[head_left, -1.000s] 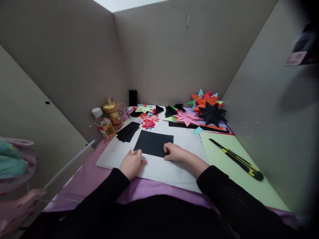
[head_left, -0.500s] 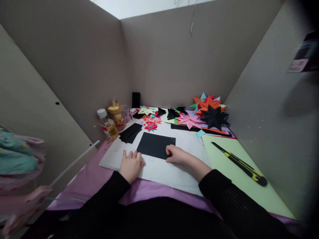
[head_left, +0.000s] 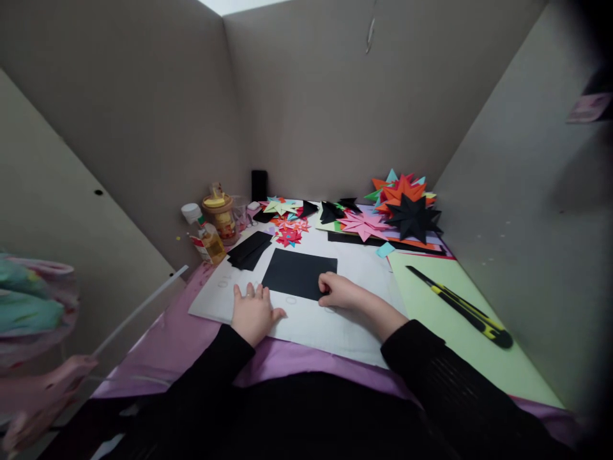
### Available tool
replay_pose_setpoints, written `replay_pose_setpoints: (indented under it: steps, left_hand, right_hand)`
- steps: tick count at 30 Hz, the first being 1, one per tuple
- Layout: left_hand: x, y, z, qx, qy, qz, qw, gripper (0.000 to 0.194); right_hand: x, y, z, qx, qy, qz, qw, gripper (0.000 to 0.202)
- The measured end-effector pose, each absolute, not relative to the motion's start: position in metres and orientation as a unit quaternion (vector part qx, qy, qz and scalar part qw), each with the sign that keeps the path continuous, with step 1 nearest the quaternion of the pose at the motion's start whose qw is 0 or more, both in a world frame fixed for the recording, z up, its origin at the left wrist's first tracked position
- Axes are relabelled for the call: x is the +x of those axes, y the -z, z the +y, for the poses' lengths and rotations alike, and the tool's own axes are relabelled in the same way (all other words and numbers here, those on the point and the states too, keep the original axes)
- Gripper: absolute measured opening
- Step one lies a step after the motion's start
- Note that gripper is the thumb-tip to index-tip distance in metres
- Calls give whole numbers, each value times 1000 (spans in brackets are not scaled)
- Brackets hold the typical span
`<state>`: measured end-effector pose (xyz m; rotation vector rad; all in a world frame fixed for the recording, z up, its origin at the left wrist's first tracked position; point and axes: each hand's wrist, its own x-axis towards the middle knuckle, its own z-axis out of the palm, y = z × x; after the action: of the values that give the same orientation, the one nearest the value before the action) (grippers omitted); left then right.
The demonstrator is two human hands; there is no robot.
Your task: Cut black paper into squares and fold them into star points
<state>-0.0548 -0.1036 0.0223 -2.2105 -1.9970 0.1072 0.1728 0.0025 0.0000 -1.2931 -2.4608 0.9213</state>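
Observation:
A black paper rectangle [head_left: 299, 273] lies flat on a large white sheet [head_left: 306, 322] with faint pencil marks. Curled at the paper's lower right corner, my right hand [head_left: 338, 291] is closed on its edge; the fingertips are partly hidden. My left hand [head_left: 253, 314] rests palm down on the white sheet by the lower left corner, fingers spread and thumb out, with nothing in it. Several narrow black paper strips [head_left: 249, 251] lie in a small pile beyond it.
A yellow-and-black utility knife [head_left: 460, 306] lies on light green paper [head_left: 479, 358] at right. Folded paper stars [head_left: 412, 218] crowd the back right. A bottle [head_left: 205, 236] and a lidded jar [head_left: 221, 217] stand back left. A pink glue gun [head_left: 48, 390] is at far left.
My left thumb has spread away from the fingers, and that hand sits slightly off the paper's corner. My right hand stays at its corner. The whole view has shifted a little.

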Motion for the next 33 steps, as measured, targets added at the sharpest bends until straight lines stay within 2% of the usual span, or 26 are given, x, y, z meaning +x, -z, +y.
replay_pose_setpoints:
  steps: [3, 7, 12, 16, 22, 28, 33]
  left_hand:
    - [-57, -20, -102, -743, 6, -666, 69, 54]
    - [-73, -26, -89, -729, 58, -682, 9, 36]
    - [-95, -42, -66, -727, 89, -680, -10, 39]
    - [-81, -48, -61, -798, 75, -597, -36, 36]
    - [-37, -36, -57, -850, 1, -524, -60, 56]
    - [1, -22, -40, -844, 31, -536, -8, 56]
    - [23, -16, -39, -838, 65, -542, 15, 51]
  right_hand:
    - [172, 0, -3, -438, -314, -834, 121, 24]
    - [178, -2, -10, -449, -314, -822, 155, 13]
    - [230, -21, 9, -565, -245, -764, 193, 32]
    - [312, -38, 15, -659, -163, -721, 136, 33]
    - [396, -17, -29, -784, -84, -615, 3, 27]
    - [381, -11, -45, -770, -42, -637, 22, 31]
    - [334, -23, -55, -670, -69, -736, 62, 31]
